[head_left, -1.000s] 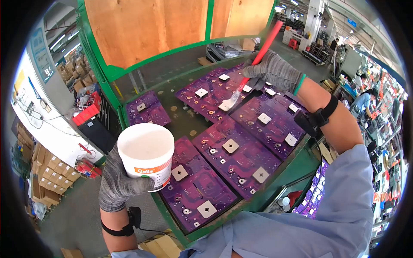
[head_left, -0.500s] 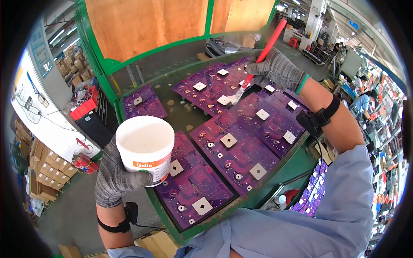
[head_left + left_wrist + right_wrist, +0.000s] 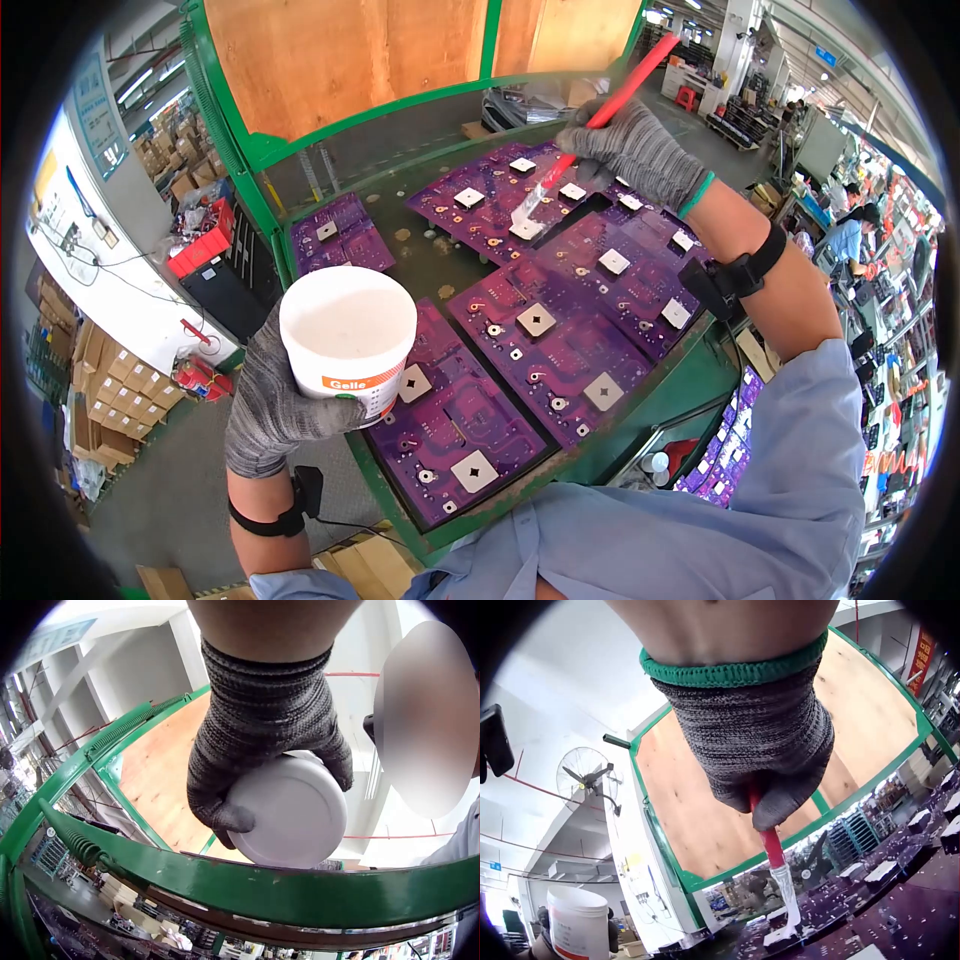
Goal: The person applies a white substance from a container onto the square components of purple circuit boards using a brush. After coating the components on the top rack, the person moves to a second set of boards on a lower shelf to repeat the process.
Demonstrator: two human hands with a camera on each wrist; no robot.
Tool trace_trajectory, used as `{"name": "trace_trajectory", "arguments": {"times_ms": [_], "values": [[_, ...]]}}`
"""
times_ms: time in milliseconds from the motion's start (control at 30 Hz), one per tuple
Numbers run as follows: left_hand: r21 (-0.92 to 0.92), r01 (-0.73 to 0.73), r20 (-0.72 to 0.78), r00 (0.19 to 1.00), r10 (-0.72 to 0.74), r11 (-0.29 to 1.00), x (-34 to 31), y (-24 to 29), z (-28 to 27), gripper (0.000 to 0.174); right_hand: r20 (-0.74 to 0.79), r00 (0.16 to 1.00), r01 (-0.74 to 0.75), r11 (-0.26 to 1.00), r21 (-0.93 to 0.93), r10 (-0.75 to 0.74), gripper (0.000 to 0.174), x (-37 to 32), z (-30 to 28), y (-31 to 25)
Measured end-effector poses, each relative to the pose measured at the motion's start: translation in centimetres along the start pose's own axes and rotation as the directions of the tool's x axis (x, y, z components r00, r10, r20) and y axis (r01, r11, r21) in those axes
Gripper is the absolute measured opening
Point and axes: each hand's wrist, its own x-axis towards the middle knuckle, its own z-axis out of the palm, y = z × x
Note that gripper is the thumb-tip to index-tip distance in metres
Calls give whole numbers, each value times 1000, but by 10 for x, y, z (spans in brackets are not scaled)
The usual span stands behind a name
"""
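My gloved left hand (image 3: 275, 400) grips a white plastic tub (image 3: 347, 320) labelled "Gelle", its mouth tilted toward the head camera. In the left wrist view, fingers and thumb spread round the tub's pale base (image 3: 292, 814). My gloved right hand (image 3: 635, 145) holds a red-handled brush (image 3: 636, 82), its bristles pointing down. White paste coats the bristles (image 3: 784, 889). Their tip is right at a white square pad (image 3: 526, 230) on a purple circuit board (image 3: 480, 215). More purple boards (image 3: 480, 405) with pale square pads lie side by side nearer my body.
The boards lie in a green-edged frame (image 3: 420, 545). Behind it stands a wooden panel (image 3: 350, 65) in a green frame. A small separate board (image 3: 350, 245) lies at the left, past the tub. Cardboard boxes (image 3: 125, 390) are stacked on the floor at left.
The brush has tilted further, its handle end swinging right while the bristles shift slightly over the same pad. My left hand and the tub have moved a little to the right.
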Motion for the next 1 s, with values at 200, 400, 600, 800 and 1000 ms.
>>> {"name": "trace_trajectory", "arguments": {"times_ms": [200,400,600,800,1000], "values": [[230,-191,-16,980,200,954,-10,-5,-3,100,-39,997,-66,994,-86,62,23,-14,-7,-12],[312,-260,-36,958,285,914,-2,-17,2,104,17,937,350,936,-22,-350,19,-80,24,-105],[319,-168,-14,983,182,933,8,10,14,101,560,429,899,277,-338,-709,17,-100,81,-116],[-42,-129,61,989,132,991,7,14,15,96,605,275,958,162,-235,-747,25,-88,92,-116],[-122,-37,81,996,47,992,1,12,10,99,419,257,961,278,-12,-871,23,-74,95,-104]]}}
